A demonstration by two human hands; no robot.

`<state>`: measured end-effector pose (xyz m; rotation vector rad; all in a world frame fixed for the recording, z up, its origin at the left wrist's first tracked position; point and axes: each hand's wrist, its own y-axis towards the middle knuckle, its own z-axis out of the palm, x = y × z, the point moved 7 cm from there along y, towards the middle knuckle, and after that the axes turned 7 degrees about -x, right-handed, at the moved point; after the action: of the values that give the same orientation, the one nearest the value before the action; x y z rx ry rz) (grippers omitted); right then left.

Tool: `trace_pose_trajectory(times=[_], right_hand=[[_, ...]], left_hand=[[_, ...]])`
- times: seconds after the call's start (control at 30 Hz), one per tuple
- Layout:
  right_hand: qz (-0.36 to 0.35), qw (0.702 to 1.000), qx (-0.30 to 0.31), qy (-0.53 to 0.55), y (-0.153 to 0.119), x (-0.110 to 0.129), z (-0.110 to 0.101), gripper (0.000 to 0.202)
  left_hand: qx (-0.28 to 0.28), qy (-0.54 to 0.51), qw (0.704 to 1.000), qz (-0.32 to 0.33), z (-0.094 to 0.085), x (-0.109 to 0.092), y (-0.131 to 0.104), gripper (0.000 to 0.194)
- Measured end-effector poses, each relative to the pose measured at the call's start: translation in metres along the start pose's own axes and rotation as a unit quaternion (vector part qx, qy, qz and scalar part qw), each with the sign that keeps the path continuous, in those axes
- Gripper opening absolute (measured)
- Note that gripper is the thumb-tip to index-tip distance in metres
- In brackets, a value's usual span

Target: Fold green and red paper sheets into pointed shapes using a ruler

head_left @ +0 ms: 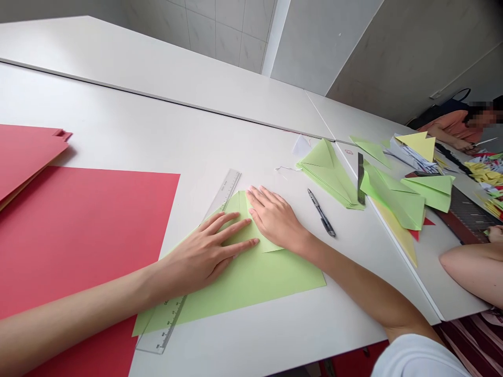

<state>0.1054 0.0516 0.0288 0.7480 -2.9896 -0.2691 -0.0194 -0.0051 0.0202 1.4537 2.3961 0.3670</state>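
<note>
A green sheet of paper (251, 293) lies on the white table, its far end folded to a point. My left hand (212, 248) rests flat on the sheet with fingers spread, left of the fold. My right hand (273, 217) presses on the folded flap near the tip, fingers stretched out side by side. A clear plastic ruler (163, 330) lies slantwise at the sheet's left side; its middle is hidden by my left hand and the paper. To the right of my right hand lies a black pen (321, 213).
Large red sheets (98, 225) cover the left side. A stack of folded green papers (330, 175) lies beyond the pen, beside a dark ruler (360, 180). At the right are a paper trimmer (471, 214), more cut paper, another person's arm (475, 267) and a person farther back (448, 128).
</note>
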Motion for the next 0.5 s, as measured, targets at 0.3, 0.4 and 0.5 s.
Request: trace_pose_trajectory(times=[0.3,0.4,0.5], right_hand=[[0.000,1.000,-0.005,0.011,0.0010,-0.0048,0.0014,0.049],[0.007,1.000,-0.003,0.018,-0.0012,-0.0078,0.0032,0.051],[0.006,1.000,0.005,0.024,-0.0017,-0.0087,0.0057,0.051]], left_hand=[[0.003,0.008,1.000,0.000,0.0013,0.0010,0.0009,0.051],[0.008,-0.006,1.000,-0.004,0.0019,0.0007,0.0024,0.051],[0.006,-0.023,1.000,-0.010,0.0013,0.0008,0.0042,0.051]])
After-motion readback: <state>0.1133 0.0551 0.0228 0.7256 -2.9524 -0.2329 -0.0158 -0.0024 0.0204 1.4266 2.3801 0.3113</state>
